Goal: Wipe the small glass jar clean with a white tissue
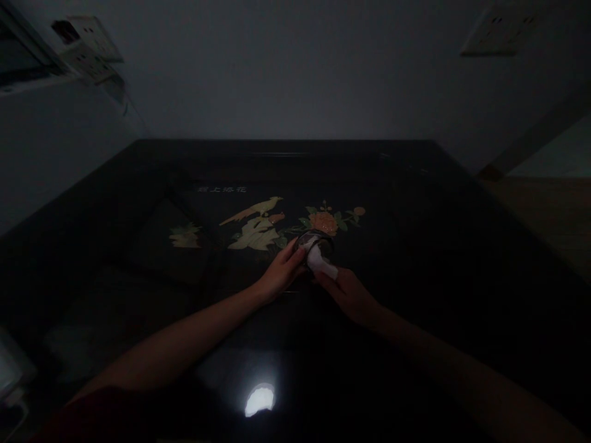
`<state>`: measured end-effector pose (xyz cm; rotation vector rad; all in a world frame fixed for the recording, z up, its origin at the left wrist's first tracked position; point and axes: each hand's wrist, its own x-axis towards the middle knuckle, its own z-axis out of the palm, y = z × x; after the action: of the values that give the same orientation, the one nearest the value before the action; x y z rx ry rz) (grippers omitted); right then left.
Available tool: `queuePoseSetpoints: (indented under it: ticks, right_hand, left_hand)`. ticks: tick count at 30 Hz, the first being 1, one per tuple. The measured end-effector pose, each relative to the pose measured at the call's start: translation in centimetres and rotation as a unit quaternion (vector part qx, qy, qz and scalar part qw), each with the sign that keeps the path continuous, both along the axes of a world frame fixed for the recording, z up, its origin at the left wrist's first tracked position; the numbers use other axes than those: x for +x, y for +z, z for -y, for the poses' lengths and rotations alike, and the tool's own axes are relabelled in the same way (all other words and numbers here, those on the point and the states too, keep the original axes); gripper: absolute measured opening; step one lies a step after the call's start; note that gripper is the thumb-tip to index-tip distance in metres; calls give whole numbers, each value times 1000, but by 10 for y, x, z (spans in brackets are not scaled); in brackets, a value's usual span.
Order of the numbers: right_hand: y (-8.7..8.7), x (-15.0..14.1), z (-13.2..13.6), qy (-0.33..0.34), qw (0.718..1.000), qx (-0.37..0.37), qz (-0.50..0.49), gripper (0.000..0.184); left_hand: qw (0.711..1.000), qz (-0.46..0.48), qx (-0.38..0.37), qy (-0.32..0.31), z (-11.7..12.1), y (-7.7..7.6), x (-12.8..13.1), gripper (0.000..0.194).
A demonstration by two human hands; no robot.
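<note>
The scene is very dark. A small round glass container [314, 241] sits on a glossy black table [415, 246] decorated with a bird and flowers. My left hand [280, 272] grips the container's left side, fingers curled on its rim. My right hand [347, 293] holds a white cloth or tissue [321, 263] pinched in its fingers and pressed into the container from the near side.
A painted bird and orange flower design [277, 221] lies just behind the container. A bright light reflection [259, 399] shines on the near tabletop. Wall sockets [87, 46] hang upper left, another socket plate [501, 29] upper right. Wooden floor [549, 215] shows at right.
</note>
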<state>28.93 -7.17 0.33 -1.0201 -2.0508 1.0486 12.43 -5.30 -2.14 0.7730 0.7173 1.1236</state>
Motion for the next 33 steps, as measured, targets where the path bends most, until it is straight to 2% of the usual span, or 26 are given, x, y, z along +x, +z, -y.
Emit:
queuePoseSetpoints:
  ticks: [3,7,11,14,17,21,26,29,31,33]
  right_hand:
    - [-2,2,-3,19,988,133,81,34]
    - [1,10,-12,60,947,256,184,36]
    - [5,18,-18,73,905,330,259,40]
    - [8,19,-17,66,898,344,267,42]
    - [9,18,-15,71,909,324,252,41]
    - [8,13,-12,65,949,249,180,35]
    - [7,7,-5,36,993,93,61,31]
    - [4,4,-1,27,1000,-8,9,34]
    - [2,2,0,32,999,-23,3,34]
    - [0,2,0,37,999,21,18,34]
  left_hand:
    - [1000,16,4,-1,0,0,0,45]
    - [1000,20,10,-12,0,0,-1,40]
    - [1000,17,11,-18,1,-2,-1,40]
    - [1000,6,10,-16,1,-3,-2,42]
    - [1000,0,1,-12,1,-2,-1,44]
    - [1000,-4,1,-17,2,1,-1,45]
    - [1000,5,4,-10,1,1,-1,48]
    - [1000,10,5,-2,1,0,0,47]
    - [1000,3,1,7,1,0,-1,44]
    - [1000,1,-1,9,1,-1,-1,43]
